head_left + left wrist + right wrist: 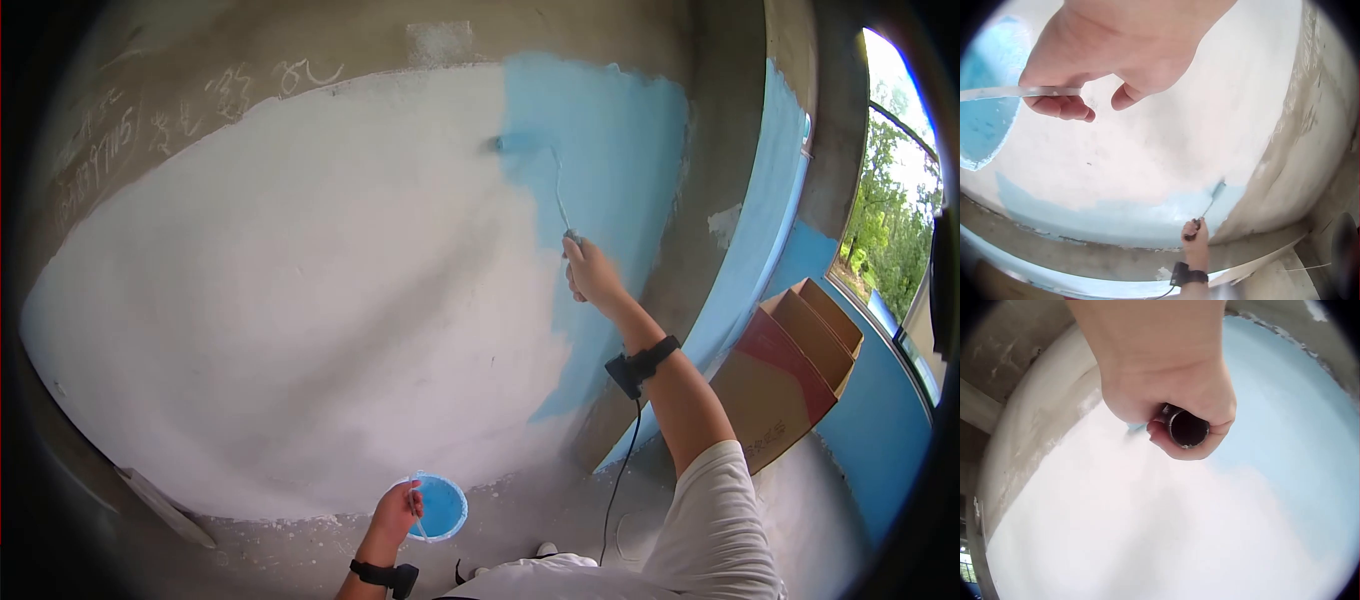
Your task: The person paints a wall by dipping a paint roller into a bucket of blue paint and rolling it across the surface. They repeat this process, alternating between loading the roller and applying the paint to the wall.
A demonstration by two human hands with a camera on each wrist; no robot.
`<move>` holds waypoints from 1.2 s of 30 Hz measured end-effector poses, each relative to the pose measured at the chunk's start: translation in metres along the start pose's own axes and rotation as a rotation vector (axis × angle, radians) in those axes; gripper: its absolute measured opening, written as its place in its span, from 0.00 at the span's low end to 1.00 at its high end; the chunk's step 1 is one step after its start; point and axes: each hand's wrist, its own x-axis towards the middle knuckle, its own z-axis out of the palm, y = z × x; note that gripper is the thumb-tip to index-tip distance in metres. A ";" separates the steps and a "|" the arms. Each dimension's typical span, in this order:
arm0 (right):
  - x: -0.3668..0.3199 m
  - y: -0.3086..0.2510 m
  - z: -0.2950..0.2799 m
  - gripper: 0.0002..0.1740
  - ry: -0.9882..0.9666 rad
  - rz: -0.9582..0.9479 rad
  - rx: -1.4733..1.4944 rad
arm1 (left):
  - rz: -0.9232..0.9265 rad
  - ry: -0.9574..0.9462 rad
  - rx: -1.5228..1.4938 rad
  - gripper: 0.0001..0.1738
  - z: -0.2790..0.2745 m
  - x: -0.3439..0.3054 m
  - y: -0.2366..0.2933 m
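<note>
A paint roller [520, 143] lies against the wall at the left border of the blue paint [620, 140]. My right hand [594, 274] grips its handle, and the dark hollow handle end [1189, 429] pokes out of the curled fingers in the right wrist view. Lower down, my left hand [396, 512] carries a bucket [464, 512] of blue paint by its handle. That handle, a pale band [997, 93], runs across the curled fingers in the left wrist view. The bucket hangs close in front of the wall's foot.
White wall [300, 220] stretches left of the blue patch, with bare grey plaster above bearing scrawled writing. A cardboard box [765, 380] stands at right below a window [895, 190]. A board [165, 508] lies at the wall's foot. A cable [621, 480] hangs from the right wrist.
</note>
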 end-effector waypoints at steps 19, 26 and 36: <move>-0.023 0.099 -0.026 0.16 -0.099 -0.033 0.209 | -0.043 0.121 -0.038 0.15 0.032 0.006 -0.008; 0.001 0.163 -0.015 0.19 0.188 -0.225 -0.224 | 0.005 0.173 0.062 0.15 0.073 0.004 -0.015; -0.070 0.320 -0.001 0.18 0.093 0.040 -0.230 | -0.058 0.225 0.033 0.15 0.109 0.009 -0.039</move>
